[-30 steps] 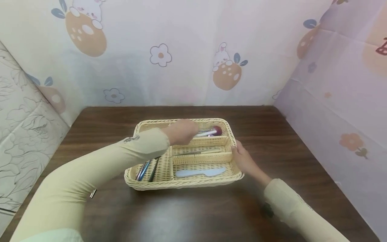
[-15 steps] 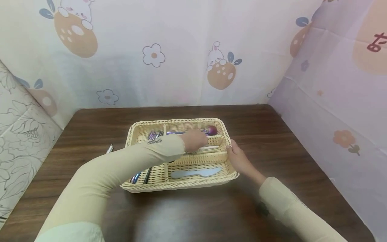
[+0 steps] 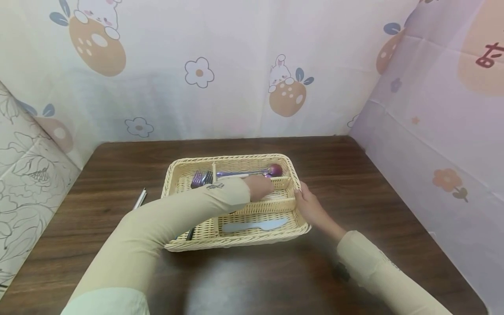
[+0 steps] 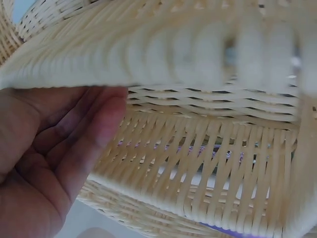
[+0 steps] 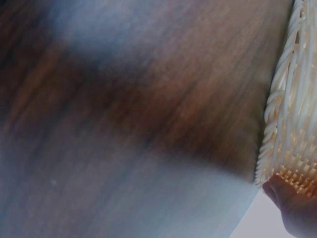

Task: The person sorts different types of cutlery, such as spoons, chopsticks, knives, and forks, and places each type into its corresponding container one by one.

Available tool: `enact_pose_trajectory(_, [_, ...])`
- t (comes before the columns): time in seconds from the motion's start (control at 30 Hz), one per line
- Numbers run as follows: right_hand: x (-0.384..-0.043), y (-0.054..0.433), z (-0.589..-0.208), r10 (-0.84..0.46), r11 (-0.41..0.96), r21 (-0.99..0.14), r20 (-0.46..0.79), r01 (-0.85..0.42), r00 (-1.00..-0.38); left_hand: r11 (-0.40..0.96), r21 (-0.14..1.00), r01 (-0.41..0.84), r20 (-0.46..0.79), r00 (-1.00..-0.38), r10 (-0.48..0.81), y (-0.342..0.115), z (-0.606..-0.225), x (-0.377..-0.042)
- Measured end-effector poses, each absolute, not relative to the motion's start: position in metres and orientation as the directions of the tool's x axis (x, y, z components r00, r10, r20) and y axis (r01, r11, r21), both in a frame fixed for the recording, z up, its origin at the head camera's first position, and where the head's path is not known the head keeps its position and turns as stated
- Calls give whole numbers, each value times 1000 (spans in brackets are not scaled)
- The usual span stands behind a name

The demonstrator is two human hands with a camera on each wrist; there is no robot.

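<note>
A pale woven cutlery basket (image 3: 244,241) with dividers stands tilted slightly on the table. My left hand (image 3: 260,187) reaches into its middle compartment, over some white sticks (image 3: 277,195). In the left wrist view, the left thumb and fingers (image 4: 101,124) lie close together beside a woven divider (image 4: 148,64), with nothing visible between them. My right hand (image 3: 309,205) grips the basket's right end. Purple spoons (image 3: 274,169) and a white stick lie in the back compartment, a pale plastic knife (image 3: 256,225) in the front one. Forks (image 3: 198,179) rest in the left compartment.
Two slim white-and-dark sticks (image 3: 139,199) lie on the dark wooden table (image 3: 334,162) left of the basket, partly hidden by my left sleeve (image 3: 189,210). Patterned cloth (image 3: 236,109) hangs behind the table and along both sides.
My left hand has moved from the back compartment forward and right into the middle one, where white sticks now show. The right hand keeps its grip on the basket's end.
</note>
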State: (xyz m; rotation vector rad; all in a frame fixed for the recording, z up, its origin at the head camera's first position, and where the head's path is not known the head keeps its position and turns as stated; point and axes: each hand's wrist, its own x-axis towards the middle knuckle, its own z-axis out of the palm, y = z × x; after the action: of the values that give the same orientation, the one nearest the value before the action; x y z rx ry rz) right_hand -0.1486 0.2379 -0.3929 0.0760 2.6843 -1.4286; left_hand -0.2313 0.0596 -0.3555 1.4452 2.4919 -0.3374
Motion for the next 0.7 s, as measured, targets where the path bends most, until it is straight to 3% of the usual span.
enact_pose_trajectory(0.17, [-150, 237, -393, -16, 563, -824, -97, 71, -995, 495, -28, 868, -296, -481, 826, 53, -346, -231])
enact_pose_trajectory(0.33, [-149, 239, -394, -14, 574, -815, -97, 72, -995, 564, 238, 791, -174, -536, 826, 18, -312, -226])
enact_pose_trajectory(0.4, [-149, 241, -394, -2, 580, -810, -103, 83, -995, 570, 291, 769, -101, -568, 817, -5, -301, -227])
enact_pose_trajectory(0.53, [-151, 241, -395, 5, 581, -807, -124, 103, -992, 684, 230, 693, -28, -698, 716, -70, -294, -238])
enact_pose_trajectory(0.7, [-152, 242, -395, -5, 580, -807, -134, 106, -991, 844, 172, 508, -16, -855, 518, -165, -311, -246])
